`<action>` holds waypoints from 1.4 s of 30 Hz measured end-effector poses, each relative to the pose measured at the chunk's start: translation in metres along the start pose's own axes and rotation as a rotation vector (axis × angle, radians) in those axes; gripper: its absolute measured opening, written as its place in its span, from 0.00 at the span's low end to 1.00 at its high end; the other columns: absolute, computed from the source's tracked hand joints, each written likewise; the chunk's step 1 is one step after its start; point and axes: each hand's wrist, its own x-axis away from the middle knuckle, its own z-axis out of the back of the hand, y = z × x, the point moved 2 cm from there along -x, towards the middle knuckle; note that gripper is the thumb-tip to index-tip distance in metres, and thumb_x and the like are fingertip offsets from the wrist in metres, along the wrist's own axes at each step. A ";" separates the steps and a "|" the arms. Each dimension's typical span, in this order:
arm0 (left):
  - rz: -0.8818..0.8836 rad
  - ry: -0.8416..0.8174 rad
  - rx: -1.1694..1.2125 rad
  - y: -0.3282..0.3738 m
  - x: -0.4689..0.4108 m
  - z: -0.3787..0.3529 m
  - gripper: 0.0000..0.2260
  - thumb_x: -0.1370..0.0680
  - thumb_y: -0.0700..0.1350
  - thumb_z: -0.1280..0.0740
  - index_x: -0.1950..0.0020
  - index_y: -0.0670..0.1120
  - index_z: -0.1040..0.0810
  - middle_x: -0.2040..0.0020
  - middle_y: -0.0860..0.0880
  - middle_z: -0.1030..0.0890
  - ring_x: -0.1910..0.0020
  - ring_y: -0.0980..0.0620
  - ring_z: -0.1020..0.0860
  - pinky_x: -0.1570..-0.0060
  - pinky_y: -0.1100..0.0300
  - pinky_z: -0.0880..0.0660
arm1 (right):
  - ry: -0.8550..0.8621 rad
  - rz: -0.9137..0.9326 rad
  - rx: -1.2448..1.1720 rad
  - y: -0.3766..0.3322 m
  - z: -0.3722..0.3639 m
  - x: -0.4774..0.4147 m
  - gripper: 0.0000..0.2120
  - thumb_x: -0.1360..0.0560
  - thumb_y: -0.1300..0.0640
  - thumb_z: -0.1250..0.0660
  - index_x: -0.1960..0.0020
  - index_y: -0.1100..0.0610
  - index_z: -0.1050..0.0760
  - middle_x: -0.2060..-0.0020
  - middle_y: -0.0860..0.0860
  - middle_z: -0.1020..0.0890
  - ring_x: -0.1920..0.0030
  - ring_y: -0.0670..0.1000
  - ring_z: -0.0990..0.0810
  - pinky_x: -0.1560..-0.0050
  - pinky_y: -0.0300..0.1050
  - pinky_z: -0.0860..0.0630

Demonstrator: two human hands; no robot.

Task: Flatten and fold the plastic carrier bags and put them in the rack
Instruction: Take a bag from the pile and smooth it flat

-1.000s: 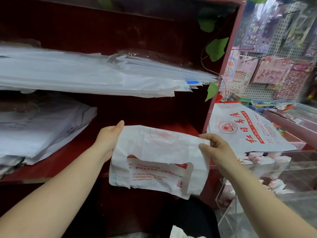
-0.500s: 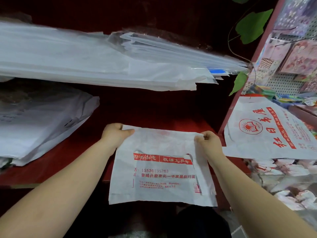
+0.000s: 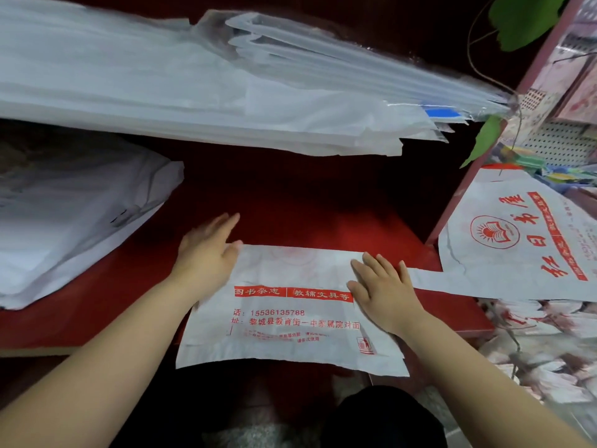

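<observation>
Red shelf [image 3: 323, 205], lower tier: one white carrier bag [image 3: 290, 321] with red print, lying flat, near edge overhanging the shelf front. Right hand [image 3: 381, 292]: fingers straight and spread, palm pressed on the bag's upper right. Left hand [image 3: 206, 250]: fingers straight, blurred, at the bag's upper left corner. White bag pile [image 3: 74, 227] at left; larger printed bag [image 3: 517, 247] at right.

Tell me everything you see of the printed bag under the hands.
The bag is thin white plastic, lightly creased, printed with a red banner and red text. It lies flat on the red shelf, its near edge overhanging the front. The right hand presses flat on its right side; the blurred left hand sits at its upper left corner.
</observation>
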 end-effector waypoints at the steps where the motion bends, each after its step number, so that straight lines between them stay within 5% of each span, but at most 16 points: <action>1: -0.053 -0.067 -0.083 0.003 0.002 -0.002 0.22 0.18 0.49 0.48 0.24 0.51 0.49 0.24 0.49 0.49 0.25 0.51 0.52 0.29 0.56 0.56 | -0.016 -0.006 0.006 -0.002 0.001 0.000 0.28 0.22 0.41 0.62 0.25 0.51 0.50 0.25 0.50 0.50 0.25 0.51 0.55 0.28 0.53 0.62; 6: -0.058 -0.268 -0.292 0.003 0.020 -0.028 0.24 0.18 0.54 0.55 0.24 0.49 0.55 0.23 0.49 0.57 0.25 0.52 0.59 0.29 0.55 0.61 | 0.032 0.006 0.011 -0.023 0.017 -0.001 0.22 0.19 0.47 0.53 0.30 0.57 0.39 0.25 0.54 0.53 0.25 0.53 0.57 0.28 0.50 0.61; 10: -0.057 -0.260 -0.331 0.004 0.020 -0.030 0.23 0.18 0.53 0.56 0.24 0.51 0.56 0.23 0.48 0.57 0.25 0.51 0.59 0.29 0.54 0.61 | 0.048 0.093 -0.119 -0.072 0.021 -0.018 0.26 0.19 0.49 0.50 0.25 0.57 0.52 0.25 0.55 0.54 0.25 0.53 0.55 0.28 0.48 0.59; 15: -0.044 -0.262 -0.348 0.003 0.022 -0.030 0.23 0.19 0.55 0.57 0.24 0.54 0.57 0.23 0.49 0.58 0.25 0.50 0.59 0.29 0.52 0.61 | -0.077 0.121 -0.184 -0.113 -0.001 -0.036 0.30 0.20 0.42 0.54 0.25 0.57 0.55 0.25 0.54 0.55 0.25 0.53 0.57 0.28 0.49 0.60; 21: -0.057 -0.260 -0.375 0.002 0.020 -0.030 0.24 0.19 0.55 0.57 0.24 0.53 0.58 0.23 0.49 0.58 0.25 0.50 0.60 0.29 0.51 0.61 | -0.071 0.011 -0.122 -0.064 0.003 -0.029 0.31 0.21 0.40 0.55 0.25 0.58 0.53 0.25 0.55 0.54 0.25 0.53 0.56 0.27 0.49 0.58; 25: -0.047 -0.270 -0.346 0.001 0.019 -0.030 0.23 0.19 0.54 0.57 0.24 0.53 0.57 0.23 0.49 0.58 0.25 0.50 0.60 0.29 0.52 0.61 | -0.041 -0.081 -0.191 -0.018 0.011 -0.020 0.27 0.20 0.44 0.53 0.27 0.59 0.43 0.25 0.55 0.48 0.25 0.53 0.50 0.28 0.50 0.54; 28: -0.047 -0.214 -0.081 0.001 0.019 -0.026 0.23 0.19 0.55 0.54 0.24 0.53 0.52 0.23 0.51 0.55 0.25 0.51 0.57 0.29 0.54 0.60 | 0.080 -0.061 -0.381 0.006 0.012 -0.001 0.23 0.20 0.49 0.48 0.28 0.58 0.40 0.26 0.54 0.43 0.26 0.52 0.47 0.29 0.46 0.51; 31: -0.105 -0.186 0.339 -0.009 0.032 -0.010 0.36 0.32 0.71 0.47 0.27 0.57 0.43 0.27 0.60 0.47 0.26 0.54 0.51 0.27 0.53 0.55 | 0.157 0.155 -0.541 0.014 0.009 0.039 0.29 0.24 0.40 0.43 0.28 0.52 0.42 0.31 0.40 0.44 0.27 0.44 0.47 0.31 0.37 0.52; 33: -0.261 -0.278 0.238 -0.015 0.051 -0.001 0.47 0.49 0.81 0.48 0.33 0.65 0.47 0.33 0.68 0.51 0.29 0.62 0.53 0.29 0.62 0.57 | 0.125 0.298 -0.519 0.016 0.002 0.062 0.39 0.36 0.24 0.47 0.31 0.43 0.46 0.33 0.34 0.46 0.30 0.36 0.48 0.30 0.34 0.56; 36: -0.398 -0.378 -0.100 -0.032 0.076 0.002 0.53 0.56 0.83 0.53 0.34 0.65 0.58 0.34 0.69 0.60 0.34 0.71 0.61 0.39 0.76 0.71 | 0.091 0.403 -0.342 0.021 -0.011 0.077 0.45 0.41 0.21 0.46 0.30 0.41 0.49 0.31 0.37 0.46 0.29 0.37 0.49 0.30 0.37 0.58; 37: -0.446 -0.321 -0.187 -0.039 0.082 -0.001 0.55 0.54 0.82 0.50 0.31 0.62 0.58 0.31 0.65 0.58 0.33 0.71 0.60 0.39 0.76 0.71 | 0.158 0.451 -0.242 0.020 -0.015 0.078 0.46 0.40 0.24 0.43 0.28 0.44 0.46 0.31 0.42 0.42 0.29 0.41 0.47 0.30 0.41 0.53; 39: -0.495 -0.169 -0.243 -0.045 0.087 -0.004 0.49 0.43 0.71 0.42 0.26 0.52 0.45 0.30 0.55 0.36 0.33 0.65 0.46 0.35 0.74 0.62 | 0.364 0.504 -0.105 0.016 -0.020 0.075 0.38 0.36 0.34 0.38 0.32 0.52 0.38 0.36 0.51 0.27 0.34 0.47 0.36 0.35 0.56 0.41; 42: -0.519 0.045 -0.127 -0.045 0.095 -0.001 0.30 0.39 0.53 0.36 0.37 0.49 0.32 0.47 0.47 0.18 0.42 0.54 0.32 0.38 0.66 0.40 | 0.543 0.449 -0.222 0.011 -0.027 0.068 0.22 0.37 0.54 0.30 0.44 0.56 0.26 0.48 0.54 0.18 0.43 0.50 0.27 0.46 0.62 0.29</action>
